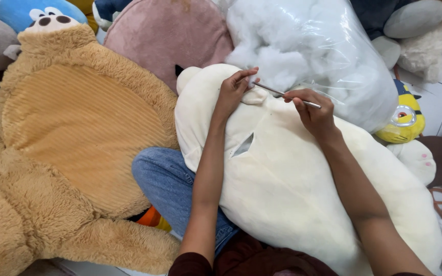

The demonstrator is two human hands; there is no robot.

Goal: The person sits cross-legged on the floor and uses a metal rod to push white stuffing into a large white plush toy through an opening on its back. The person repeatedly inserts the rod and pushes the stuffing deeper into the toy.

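Cream plush toy [292, 189] across lap, left hand [234, 92] pinching its fabric at twelve o'clock, right hand [314, 115] gripping thin metal rod [287, 94], tip hidden under left fingers.

left hand [234, 92] pinches cream plush [292, 189] | right hand [313, 115] holds metal rod [288, 95]

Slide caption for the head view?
Left hand pinches cream plush toy while right hand holds a thin metal rod.

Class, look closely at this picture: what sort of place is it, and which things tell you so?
Probably a soft-toy workshop: a clear bag of white stuffing, a cream plush toy with an open seam, and finished toys such as the tan bear piled about.
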